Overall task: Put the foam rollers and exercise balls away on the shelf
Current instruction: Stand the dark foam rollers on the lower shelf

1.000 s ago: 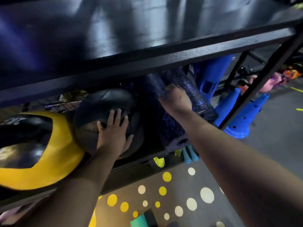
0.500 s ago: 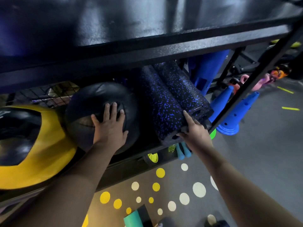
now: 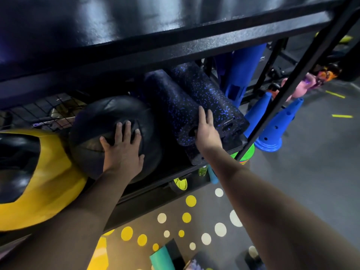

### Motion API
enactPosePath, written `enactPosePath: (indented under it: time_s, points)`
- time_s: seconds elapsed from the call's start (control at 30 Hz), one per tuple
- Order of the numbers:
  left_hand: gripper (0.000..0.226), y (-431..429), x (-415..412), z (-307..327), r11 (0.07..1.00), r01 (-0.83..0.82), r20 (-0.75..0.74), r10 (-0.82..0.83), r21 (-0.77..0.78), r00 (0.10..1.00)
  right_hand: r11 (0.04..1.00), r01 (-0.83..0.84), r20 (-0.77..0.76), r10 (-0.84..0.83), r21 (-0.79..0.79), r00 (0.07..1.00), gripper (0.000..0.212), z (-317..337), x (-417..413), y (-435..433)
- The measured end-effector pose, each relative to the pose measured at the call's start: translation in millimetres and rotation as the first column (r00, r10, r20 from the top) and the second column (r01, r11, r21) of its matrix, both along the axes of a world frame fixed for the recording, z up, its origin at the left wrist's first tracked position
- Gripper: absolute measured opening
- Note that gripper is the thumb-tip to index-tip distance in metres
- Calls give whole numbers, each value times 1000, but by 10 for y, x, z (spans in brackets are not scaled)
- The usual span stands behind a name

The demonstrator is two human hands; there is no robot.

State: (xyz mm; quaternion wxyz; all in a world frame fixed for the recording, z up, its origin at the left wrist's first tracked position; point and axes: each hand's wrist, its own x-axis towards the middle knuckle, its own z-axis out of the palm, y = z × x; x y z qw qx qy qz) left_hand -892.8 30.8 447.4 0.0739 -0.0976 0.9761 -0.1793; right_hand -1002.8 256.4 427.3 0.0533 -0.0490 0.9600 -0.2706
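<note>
From the head camera, the left hand (image 3: pixel 122 151) lies flat and wide open on a big black ball (image 3: pixel 115 121) that sits on the shelf (image 3: pixel 194 49), just beside a yellow and black ball (image 3: pixel 39 184). The right hand (image 3: pixel 206 131) is open too, with its fingers (image 3: pixel 202 115) laid between two black foam rollers with blue specks (image 3: pixel 194 106); it presses on them and does not hold them. A third roller end shows just under those two. The rollers lie side by side, near the right end of the shelf, touching the black ball. To do this step well, I think the person should push the rollers straight back until their ends no longer stick out past the edge, and keep the left palm on the ball so it cannot roll off. Blue cones (image 3: pixel 272 129) stand on the floor behind the shelf. I cannot read any words or labels on anything.
</note>
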Motion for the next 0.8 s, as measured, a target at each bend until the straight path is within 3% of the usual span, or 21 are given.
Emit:
enactPosePath:
  time_s: [0.07,0.13,0.43,0.5,0.63,0.7,0.8]
  points:
    - [81,3,-15,4,1000,3,-8,-3,-4,1000,993,1,79,8,-114,997,94,-86,87,19]
    - [81,16,-18,6,1000,-2,-11,2,-4,1000,983,-4,66,16,-184,998,92,-145,142,73]
    - [76,194,38,-5,997,-22,-80,28,76,996,978,-45,-43,37,-204,998,78,-319,527,558]
    - [73,330,87,-27,990,60,-157,-40,127,987,974,6,-42,-16,-226,999,78,-400,672,742]
    - [40,820,223,-78,892,284,-336,-162,352,928,964,76,-18,-84,-255,996,73,-601,1011,1140]
    - [27,1140,320,-108,824,228,-242,-114,518,963,962,120,20,-119,-247,993,73,-712,1207,1359]
    - [21,1582,496,-312,770,154,-82,-131,620,988,956,216,120,-195,-199,973,73,-937,1570,1710]
